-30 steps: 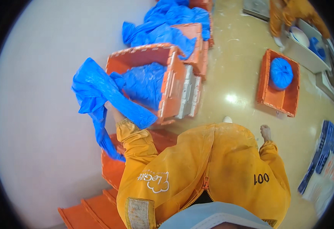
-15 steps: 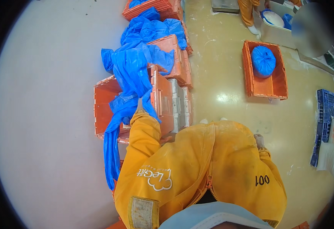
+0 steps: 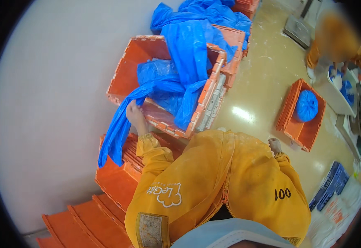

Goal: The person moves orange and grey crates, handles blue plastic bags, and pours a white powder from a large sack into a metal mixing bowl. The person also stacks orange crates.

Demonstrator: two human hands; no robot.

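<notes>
Right now, your left hand (image 3: 134,113) is gripping the blue plastic strip (image 3: 151,86) near its lower part; the fingers are curling closed on the edge, though their far side is hidden. From your hand, the strip is running two ways: its loose tail is hanging toward your lower left, while the rest is sloping up to the right, over the near rim of the orange crate (image 3: 124,78). So its long axis is lying slantwise across that rim, and your hand is holding it just outside the crate, at the rim's near left. Inside, crumpled blue plastic (image 3: 157,68) is lying in the crate, and a broad blue length (image 3: 186,51) is draping down from the far side. Whether that length and the strip are making one piece, you cannot tell through the folds.

Your left hand is clearly the nearer one. Your right hand (image 3: 274,145) is hanging well apart by your right side, its fingers curling into a loose fist, with nothing showing in it. Beyond it, a second orange crate (image 3: 286,113) is standing on the floor, holding a round blue bundle (image 3: 306,106).
</notes>
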